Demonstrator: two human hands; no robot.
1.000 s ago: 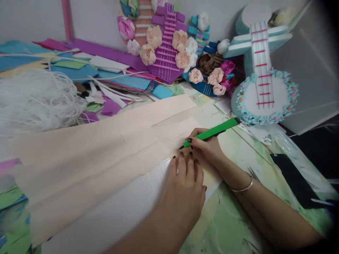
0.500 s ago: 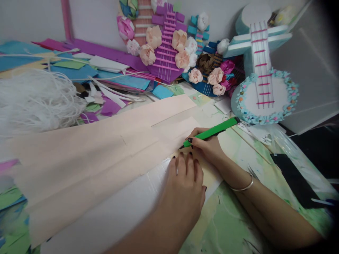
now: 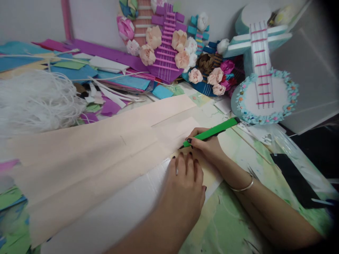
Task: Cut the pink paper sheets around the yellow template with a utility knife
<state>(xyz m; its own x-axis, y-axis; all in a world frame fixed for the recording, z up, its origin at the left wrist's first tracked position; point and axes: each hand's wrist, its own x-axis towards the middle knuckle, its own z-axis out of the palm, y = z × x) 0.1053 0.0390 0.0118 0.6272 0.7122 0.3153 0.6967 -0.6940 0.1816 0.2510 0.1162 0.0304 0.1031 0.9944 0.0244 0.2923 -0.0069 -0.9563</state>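
In the head view, my right hand (image 3: 210,146) is closed around a green utility knife (image 3: 215,131). The knife slants down to the left, its dark tip at the lower edge of a large peach paper sheet (image 3: 87,158) with a slit and folds in it. Just below the tip, my left hand (image 3: 182,190) lies palm down with fingers stretched out. It presses on a white board or sheet (image 3: 124,201) under the peach paper, its fingertips close to the paper's edge. Whether the blade touches the paper is too small to tell.
Behind the paper lean a purple paper guitar (image 3: 168,53) with paper flowers and a pale blue one (image 3: 265,88). White string (image 3: 42,100) lies in a tangle on the left, near coloured paper scraps (image 3: 71,72). A black strip (image 3: 295,180) rests at the right.
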